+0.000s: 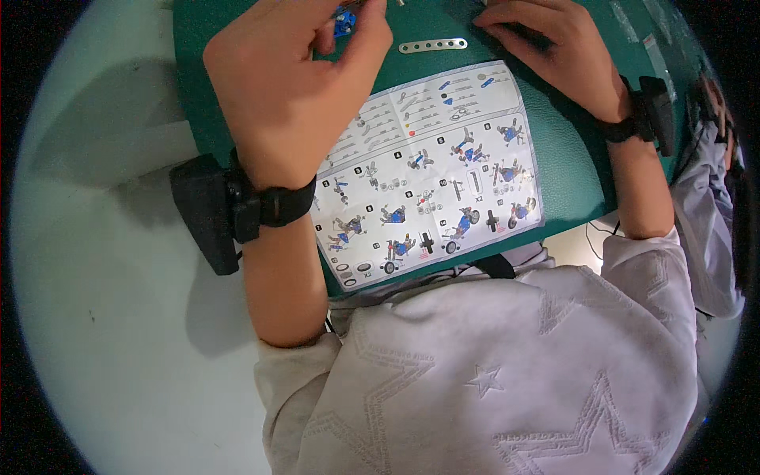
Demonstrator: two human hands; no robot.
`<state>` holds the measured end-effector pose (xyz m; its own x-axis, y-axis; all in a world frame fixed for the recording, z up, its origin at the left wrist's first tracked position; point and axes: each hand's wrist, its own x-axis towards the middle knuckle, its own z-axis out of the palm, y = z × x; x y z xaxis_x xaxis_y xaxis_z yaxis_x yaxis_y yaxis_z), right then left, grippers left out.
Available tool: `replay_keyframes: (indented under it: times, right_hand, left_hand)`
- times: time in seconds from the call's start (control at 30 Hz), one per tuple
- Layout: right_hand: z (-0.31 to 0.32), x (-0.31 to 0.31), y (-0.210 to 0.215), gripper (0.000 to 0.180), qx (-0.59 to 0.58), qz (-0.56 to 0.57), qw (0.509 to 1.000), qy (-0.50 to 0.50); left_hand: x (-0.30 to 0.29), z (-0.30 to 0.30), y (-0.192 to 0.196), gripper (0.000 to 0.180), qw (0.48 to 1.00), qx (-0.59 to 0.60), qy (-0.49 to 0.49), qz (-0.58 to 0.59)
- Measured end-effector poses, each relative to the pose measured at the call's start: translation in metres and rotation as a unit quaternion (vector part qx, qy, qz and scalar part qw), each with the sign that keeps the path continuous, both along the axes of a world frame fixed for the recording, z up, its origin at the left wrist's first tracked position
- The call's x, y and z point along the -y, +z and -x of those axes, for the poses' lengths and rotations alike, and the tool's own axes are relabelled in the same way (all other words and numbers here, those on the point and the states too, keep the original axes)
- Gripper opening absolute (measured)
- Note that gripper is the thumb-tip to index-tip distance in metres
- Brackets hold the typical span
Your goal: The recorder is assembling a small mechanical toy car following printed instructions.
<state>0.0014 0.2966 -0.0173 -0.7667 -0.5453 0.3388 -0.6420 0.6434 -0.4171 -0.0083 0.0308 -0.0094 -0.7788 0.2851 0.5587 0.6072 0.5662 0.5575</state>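
Note:
My left hand point(297, 87) is at the upper left with its fingers closed around a blue toy part point(344, 22). The top edge of the picture cuts off the fingertips, and a small metal end shows beside them. At the upper right, my right hand point(554, 47) is low over the green mat, thumb and finger drawn together. Whatever lies between those tips is too small or hidden to make out. Between the hands lies a flat silver metal strip point(433, 46) with a row of holes. Just below it is a printed instruction sheet point(431, 178) with assembly drawings.
The dark green mat point(574, 170) covers the tabletop. Clear plastic bags point(659, 59) lie at its far right. A white surface point(119, 317) is on the left. Black devices are strapped to both wrists, and a grey cloth point(704, 229) hangs at the right.

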Motion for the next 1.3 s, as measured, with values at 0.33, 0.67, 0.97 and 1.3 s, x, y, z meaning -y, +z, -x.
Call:
replay_keyframes:
  times: [0.33, 0.67, 0.97, 1.3]
  right_hand:
    - [0.006, 0.000, 0.004, 0.011, 0.004, 0.012, 1.000, 0.018]
    - [0.008, -0.010, 0.004, 0.011, 0.018, 0.054, 0.998, 0.016]
    - [0.008, -0.007, 0.004, 0.011, -0.007, 0.035, 0.999, 0.009]
    - [0.005, -0.007, 0.007, 0.013, -0.009, -0.006, 1.000, 0.015]
  left_hand:
    - [0.013, 0.003, 0.005, 0.010, 0.999, 0.021, 0.005, -0.036]
    - [0.008, 0.009, 0.011, 0.011, 1.000, -0.022, -0.011, -0.012]
    - [0.011, 0.010, 0.011, 0.011, 0.999, -0.050, -0.007, -0.002]
    - [0.016, 0.010, 0.003, 0.010, 0.997, -0.030, 0.056, -0.054]
